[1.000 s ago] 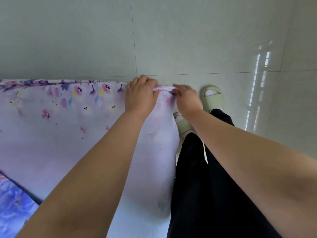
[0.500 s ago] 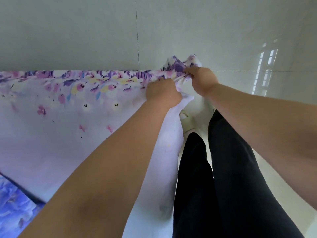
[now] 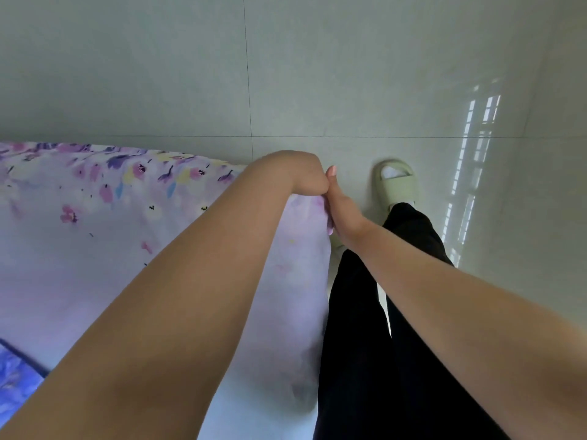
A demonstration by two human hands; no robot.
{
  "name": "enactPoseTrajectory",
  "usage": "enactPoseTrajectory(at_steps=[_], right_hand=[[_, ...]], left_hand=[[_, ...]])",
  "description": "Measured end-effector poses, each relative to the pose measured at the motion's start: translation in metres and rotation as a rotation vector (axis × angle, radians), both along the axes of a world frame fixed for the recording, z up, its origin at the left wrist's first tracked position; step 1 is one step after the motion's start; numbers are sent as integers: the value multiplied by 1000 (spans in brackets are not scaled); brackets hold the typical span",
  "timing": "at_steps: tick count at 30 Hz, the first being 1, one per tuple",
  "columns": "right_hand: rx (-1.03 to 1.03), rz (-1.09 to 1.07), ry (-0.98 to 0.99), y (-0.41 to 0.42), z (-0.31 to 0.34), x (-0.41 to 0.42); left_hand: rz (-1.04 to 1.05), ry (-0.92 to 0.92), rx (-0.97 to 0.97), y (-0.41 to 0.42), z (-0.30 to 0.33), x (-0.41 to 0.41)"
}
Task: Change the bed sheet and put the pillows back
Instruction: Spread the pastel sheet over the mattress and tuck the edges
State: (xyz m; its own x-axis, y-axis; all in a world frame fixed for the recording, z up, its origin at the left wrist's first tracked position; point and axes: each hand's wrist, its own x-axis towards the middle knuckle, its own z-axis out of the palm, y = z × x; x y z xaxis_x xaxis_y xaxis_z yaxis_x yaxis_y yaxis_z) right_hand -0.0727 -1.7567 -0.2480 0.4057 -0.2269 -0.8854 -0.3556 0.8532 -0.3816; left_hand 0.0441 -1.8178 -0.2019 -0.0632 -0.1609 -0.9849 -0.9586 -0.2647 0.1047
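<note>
A person stands at the corner of a bed (image 3: 311, 312), both bare arms reaching down to it. The sheet (image 3: 95, 249), pale lilac with a band of purple, pink and yellow flowers along its far edge, covers the bed top and drapes over the near-right corner. The left hand (image 3: 298, 176) is bent at the wrist over that corner, its fingers curled down out of sight behind the edge; whether they pinch cloth cannot be told. The right hand (image 3: 341, 214) touches the left at the same corner, thumb up and pressed against the left hand, its fingers held together and tucked round the sheet's hanging side edge. A blue floral cloth (image 3: 16, 382) shows at the lower left. Black trousers (image 3: 365, 344) and a pale slipper (image 3: 397, 182) stand on the glossy grey tile floor (image 3: 349, 74) beside the bed.
</note>
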Motion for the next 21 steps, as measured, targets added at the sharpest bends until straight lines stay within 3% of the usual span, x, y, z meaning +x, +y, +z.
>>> enactPoseTrajectory(at_steps=[5, 8, 12, 16, 21], right_hand=[[-160, 138, -121, 33, 32, -14], [-224, 194, -218, 59, 56, -13], [-181, 131, -303, 71, 80, 0], [-313, 190, -245, 105, 82, 2], [-319, 272, -75, 108, 78, 13]], left_hand=[[161, 98, 138, 11, 33, 24], [239, 0, 285, 20, 51, 35], [128, -126, 232, 41, 54, 36], [24, -240, 182, 50, 60, 37], [-3, -179, 212, 47, 66, 56]])
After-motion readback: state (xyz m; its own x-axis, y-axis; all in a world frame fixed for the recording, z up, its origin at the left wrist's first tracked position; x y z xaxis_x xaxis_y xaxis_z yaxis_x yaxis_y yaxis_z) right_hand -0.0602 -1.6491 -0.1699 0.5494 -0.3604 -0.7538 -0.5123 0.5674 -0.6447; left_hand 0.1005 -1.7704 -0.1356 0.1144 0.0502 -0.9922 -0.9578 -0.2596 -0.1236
